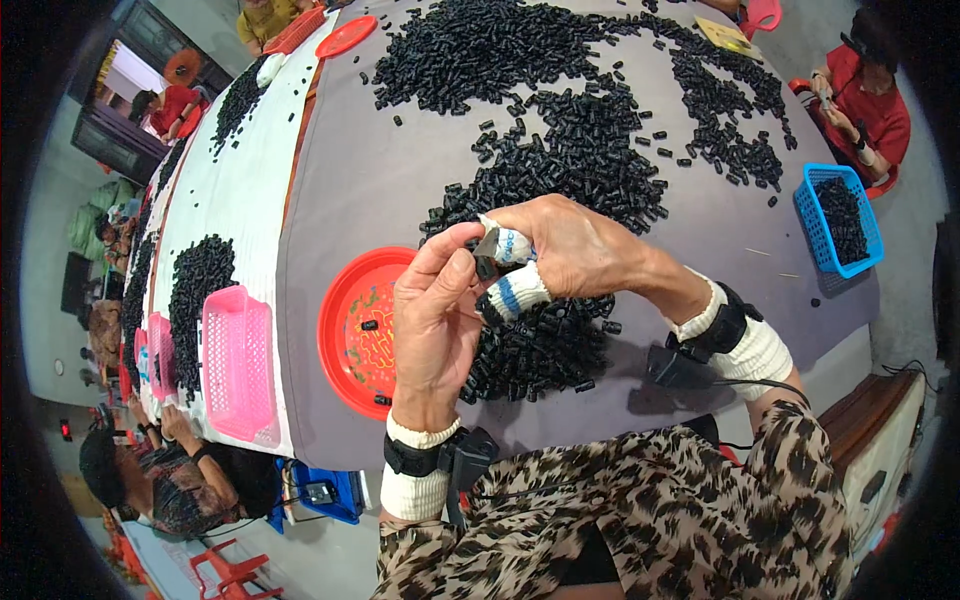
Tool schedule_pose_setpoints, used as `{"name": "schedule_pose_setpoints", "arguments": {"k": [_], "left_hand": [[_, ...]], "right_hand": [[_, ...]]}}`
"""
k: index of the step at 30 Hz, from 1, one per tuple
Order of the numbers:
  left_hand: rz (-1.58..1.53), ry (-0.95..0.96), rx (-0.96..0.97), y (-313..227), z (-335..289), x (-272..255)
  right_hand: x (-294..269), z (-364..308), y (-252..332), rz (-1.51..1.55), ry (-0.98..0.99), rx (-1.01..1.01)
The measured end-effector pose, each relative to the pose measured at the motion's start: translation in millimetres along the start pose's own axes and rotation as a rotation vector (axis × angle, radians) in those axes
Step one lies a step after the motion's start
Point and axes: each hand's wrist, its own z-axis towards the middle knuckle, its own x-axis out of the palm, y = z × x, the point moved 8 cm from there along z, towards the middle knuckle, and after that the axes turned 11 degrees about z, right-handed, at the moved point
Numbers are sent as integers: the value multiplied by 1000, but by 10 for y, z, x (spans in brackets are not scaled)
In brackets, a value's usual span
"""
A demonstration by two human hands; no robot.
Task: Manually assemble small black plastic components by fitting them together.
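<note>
My left hand (432,325) is closed, its thumb and fingers pinching a small black cylindrical part (486,268) above the table. Against it comes my right hand (580,245), its finger and thumb wrapped in white cloth coverings. Between the right fingertips shows a thin grey piece (488,243) that looks like a small blade; most of it is hidden. Below and beyond both hands spreads a heap of similar black parts (570,170). A round red plate (333,330) lies beside my left hand, with a few black parts on it.
A pink basket (240,375) stands on the white-covered table at left, near more black parts. At the right edge is a blue basket (860,215) of black parts. Co-workers sit left and right. A red lid (346,37) lies at the far side.
</note>
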Motion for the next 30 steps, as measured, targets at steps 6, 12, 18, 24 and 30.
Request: {"name": "schedule_pose_setpoints", "arguments": {"k": [6, 12, 18, 24, 30], "left_hand": [[-1, 27, 5, 9, -5, -3], [28, 16, -8, 71, 2, -26], [97, -50, -40, 102, 18, 1], [28, -50, -59, 162, 60, 33], [-134, 52, -73, 218, 77, 29]], "right_hand": [[15, -10, 22, 17, 15, 17], [20, -21, -50, -61, -3, -16], [8, -60, -130, -24, 0, -18], [-68, -101, -130, 89, -100, -84], [-120, -130, -87, 67, -102, -15]]}}
